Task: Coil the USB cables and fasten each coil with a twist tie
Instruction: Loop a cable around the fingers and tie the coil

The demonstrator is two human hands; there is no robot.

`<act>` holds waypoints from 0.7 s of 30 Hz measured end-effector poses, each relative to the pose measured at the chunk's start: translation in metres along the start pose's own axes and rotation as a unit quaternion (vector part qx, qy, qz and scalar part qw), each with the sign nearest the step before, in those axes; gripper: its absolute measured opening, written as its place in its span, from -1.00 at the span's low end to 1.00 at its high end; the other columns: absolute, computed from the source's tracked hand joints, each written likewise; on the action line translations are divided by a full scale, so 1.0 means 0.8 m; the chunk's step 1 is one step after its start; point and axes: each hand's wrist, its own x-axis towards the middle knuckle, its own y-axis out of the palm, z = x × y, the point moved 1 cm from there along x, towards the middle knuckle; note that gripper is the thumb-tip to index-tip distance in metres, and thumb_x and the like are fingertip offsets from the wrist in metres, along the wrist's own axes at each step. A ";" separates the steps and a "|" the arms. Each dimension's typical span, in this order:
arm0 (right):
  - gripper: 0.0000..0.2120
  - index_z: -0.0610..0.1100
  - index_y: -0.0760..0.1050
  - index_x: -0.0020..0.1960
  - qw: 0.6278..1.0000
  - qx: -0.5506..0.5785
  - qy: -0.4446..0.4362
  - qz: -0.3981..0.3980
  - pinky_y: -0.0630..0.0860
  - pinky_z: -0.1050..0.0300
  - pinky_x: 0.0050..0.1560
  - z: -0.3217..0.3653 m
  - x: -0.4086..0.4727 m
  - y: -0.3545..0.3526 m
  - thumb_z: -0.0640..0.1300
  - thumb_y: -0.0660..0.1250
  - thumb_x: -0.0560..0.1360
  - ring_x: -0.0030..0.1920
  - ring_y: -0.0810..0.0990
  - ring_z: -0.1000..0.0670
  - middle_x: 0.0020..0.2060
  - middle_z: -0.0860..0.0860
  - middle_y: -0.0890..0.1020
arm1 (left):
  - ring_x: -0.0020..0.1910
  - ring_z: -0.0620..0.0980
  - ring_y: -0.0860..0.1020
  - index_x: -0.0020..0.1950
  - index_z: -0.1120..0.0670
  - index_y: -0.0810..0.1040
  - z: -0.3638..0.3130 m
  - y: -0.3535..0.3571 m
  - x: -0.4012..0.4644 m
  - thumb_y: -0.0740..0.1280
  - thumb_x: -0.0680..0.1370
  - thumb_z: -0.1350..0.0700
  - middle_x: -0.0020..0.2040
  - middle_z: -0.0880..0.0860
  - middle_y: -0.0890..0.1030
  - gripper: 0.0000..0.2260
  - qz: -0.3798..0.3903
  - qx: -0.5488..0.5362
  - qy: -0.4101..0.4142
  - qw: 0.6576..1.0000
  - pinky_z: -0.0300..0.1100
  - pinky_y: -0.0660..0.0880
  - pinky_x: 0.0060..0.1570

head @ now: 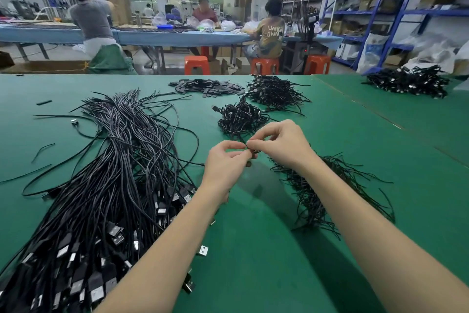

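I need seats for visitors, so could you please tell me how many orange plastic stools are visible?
3: left orange plastic stool, middle one under the seated worker, right one beside the blue shelving. Others may be hidden behind the tables.

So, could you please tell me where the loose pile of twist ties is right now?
In the head view, the twist ties lie on the green table at the person's right, just under the right forearm and behind the right hand.

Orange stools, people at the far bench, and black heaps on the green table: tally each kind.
Orange stools: 3
People at the far blue bench: 3
Black heaps on the green table: 6, counting the loose cables and the twist ties
Total: 12
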 end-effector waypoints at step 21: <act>-0.95 -0.07 0.62 -0.12 0.982 -0.101 -0.079 -0.138 0.58 -0.04 -0.03 -0.002 -0.020 0.039 -0.14 0.41 0.52 -0.16 0.64 -0.06 -0.20 0.02 0.69 | -0.14 -0.07 0.67 -0.10 0.05 0.63 -0.030 -0.015 -0.007 0.45 0.46 0.25 -0.16 0.05 0.72 -0.89 -0.015 0.091 0.069 0.993 -0.25 0.58 0.03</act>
